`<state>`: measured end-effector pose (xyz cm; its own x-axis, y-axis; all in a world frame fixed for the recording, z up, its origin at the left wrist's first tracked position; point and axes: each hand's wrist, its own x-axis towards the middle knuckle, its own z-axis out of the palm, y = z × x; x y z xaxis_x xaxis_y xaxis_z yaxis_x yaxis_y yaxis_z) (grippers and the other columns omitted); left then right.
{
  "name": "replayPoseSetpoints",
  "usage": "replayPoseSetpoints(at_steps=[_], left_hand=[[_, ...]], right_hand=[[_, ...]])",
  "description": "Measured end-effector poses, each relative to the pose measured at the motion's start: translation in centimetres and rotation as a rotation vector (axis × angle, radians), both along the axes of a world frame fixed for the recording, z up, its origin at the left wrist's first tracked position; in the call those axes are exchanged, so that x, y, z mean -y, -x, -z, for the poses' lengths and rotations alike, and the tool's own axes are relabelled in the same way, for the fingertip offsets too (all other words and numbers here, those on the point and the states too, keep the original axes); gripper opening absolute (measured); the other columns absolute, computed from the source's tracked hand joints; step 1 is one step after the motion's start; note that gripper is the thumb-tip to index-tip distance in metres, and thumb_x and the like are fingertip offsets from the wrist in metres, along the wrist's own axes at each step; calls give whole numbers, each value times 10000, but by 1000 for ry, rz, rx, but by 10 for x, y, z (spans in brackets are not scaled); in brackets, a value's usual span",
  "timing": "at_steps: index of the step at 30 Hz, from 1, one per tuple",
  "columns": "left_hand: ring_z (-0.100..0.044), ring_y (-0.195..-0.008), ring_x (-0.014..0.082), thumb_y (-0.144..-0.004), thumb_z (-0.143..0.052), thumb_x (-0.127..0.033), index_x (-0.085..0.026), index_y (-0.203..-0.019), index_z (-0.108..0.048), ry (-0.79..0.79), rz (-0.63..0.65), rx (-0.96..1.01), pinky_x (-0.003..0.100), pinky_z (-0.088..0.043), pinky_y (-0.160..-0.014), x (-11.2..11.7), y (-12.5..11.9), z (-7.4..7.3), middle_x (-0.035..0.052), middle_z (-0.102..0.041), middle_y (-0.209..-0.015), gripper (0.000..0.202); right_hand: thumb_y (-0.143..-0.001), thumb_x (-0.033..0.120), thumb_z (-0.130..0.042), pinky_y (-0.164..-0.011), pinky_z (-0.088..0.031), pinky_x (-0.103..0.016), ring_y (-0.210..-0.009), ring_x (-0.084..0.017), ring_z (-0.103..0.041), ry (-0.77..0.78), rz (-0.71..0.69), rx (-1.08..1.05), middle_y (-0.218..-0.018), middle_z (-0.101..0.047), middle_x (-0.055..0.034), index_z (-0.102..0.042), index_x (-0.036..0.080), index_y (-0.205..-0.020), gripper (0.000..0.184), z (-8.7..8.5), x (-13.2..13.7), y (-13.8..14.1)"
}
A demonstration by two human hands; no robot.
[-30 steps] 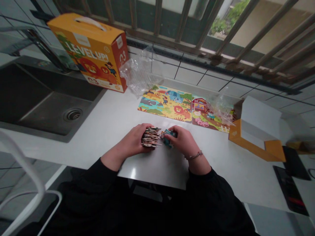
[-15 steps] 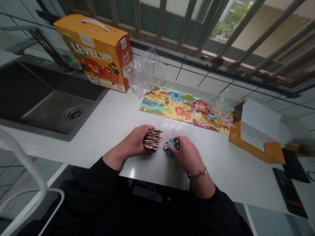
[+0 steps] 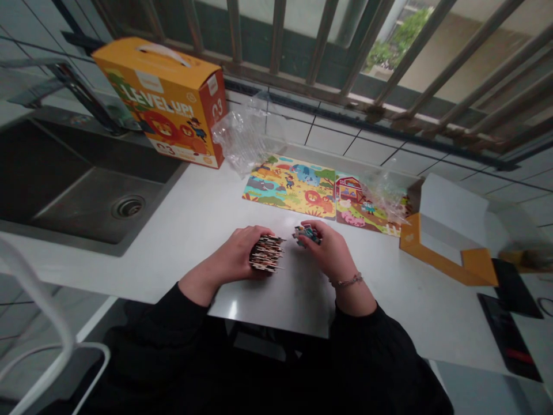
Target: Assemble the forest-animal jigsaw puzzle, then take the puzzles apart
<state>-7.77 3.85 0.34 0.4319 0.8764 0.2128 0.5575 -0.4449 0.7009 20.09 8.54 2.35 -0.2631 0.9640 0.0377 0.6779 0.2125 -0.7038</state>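
My left hand (image 3: 242, 253) is wrapped round a thick stack of puzzle pieces (image 3: 266, 253), their edges turned toward my right hand. A few thin edges stick out of the stack on its right side. Just to the right, my right hand (image 3: 325, 245) pinches a smaller bunch of teal and multicoloured puzzle pieces (image 3: 306, 233) between thumb and fingers, apart from the stack. Behind the hands lie a safari puzzle picture (image 3: 290, 185) and, beside it, a farm puzzle picture (image 3: 355, 199).
A large orange box (image 3: 164, 109) stands at the back left by the sink (image 3: 125, 236). Crumpled clear plastic (image 3: 242, 135) leans next to it, and more plastic (image 3: 386, 196) covers part of the farm picture. An opened orange box (image 3: 447, 253) and a dark phone (image 3: 510, 337) lie right.
My right hand has moved up and away from the stack with its bunch of pieces, which no longer meets the stack's edge. My left hand keeps its hold.
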Motion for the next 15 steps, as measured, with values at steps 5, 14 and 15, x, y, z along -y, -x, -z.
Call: replayPoseSetpoints(at_steps=[5,14,15], left_hand=[[-564,-1478,374,-761,-934,-340,-283,-1401,-548,-63,49,45,565,-494,-1189,-3,0,0,142,-611,-1531,750],[-690,-1336,378,-719,-980,-340,-297,-1667,-281,-68,-72,173,554,-582,-1103,4,-4,14,188,-618,-1551,1179],[-698,-1324,385,-709,-990,-349,-295,-1703,-216,-44,-79,164,559,-585,-1098,4,-4,14,198,-620,-1554,1260]], right_hand=[[-1082,362,-616,-1017,-559,-434,-1114,-269,-703,-117,-269,-203,-1137,-762,-100,-739,246,-1138,178,14,-16,33],[-1166,629,-309,-1143,-513,-486,-1264,-280,-651,-70,-413,-350,-1314,-705,-120,-642,249,-1384,550,15,4,53],[-1155,657,-319,-1150,-509,-497,-1271,-288,-647,-74,-417,-344,-1320,-700,-123,-637,250,-1395,570,15,5,53]])
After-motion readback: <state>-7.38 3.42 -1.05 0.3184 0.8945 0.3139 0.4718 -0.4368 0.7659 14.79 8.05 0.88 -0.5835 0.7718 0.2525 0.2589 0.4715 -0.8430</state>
